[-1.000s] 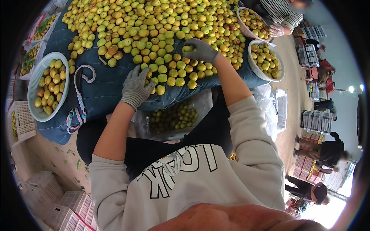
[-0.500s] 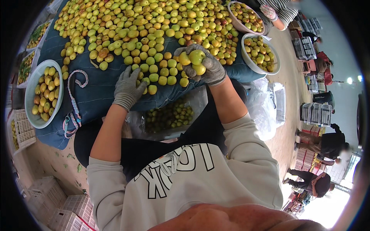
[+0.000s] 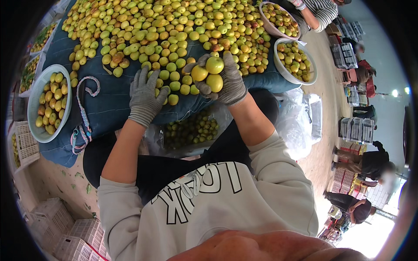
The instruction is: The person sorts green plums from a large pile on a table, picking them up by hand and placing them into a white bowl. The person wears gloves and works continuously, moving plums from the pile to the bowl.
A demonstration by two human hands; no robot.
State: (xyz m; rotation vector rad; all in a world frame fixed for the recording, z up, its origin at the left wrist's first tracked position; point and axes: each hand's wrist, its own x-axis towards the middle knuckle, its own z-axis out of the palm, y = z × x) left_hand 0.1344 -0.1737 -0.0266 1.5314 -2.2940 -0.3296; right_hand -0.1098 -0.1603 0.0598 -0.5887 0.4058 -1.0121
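A broad heap of small, round, yellow-green fruits that look like jujubes (image 3: pixel 174 21) covers a dark blue padded cloth (image 3: pixel 111 93) in front of me. My right hand (image 3: pixel 224 80), in a grey knitted glove, is closed around several jujubes (image 3: pixel 214 82), held up above the heap's near edge. In a matching glove, my left hand (image 3: pixel 146 93) rests at that edge, fingers stretched out and spread beside a few loose fruits. Its thumb touches or nearly touches one of them; I see nothing gripped in it.
A pale basin of browner fruits (image 3: pixel 29 108) stands at left, near a braided cord (image 3: pixel 82 104). At right are a white basin (image 3: pixel 278 61) and a pinkish basin (image 3: pixel 262 17). Below the cloth's edge, a plastic-lined container (image 3: pixel 174 148) holds fruits. A person in striped clothing (image 3: pixel 326 15) is at upper right.
My right hand has moved slightly left and nearer, turning the jujubes in its fingers. My left hand has lifted its fingers a little off the fruits. The striped person's hand has shifted away.
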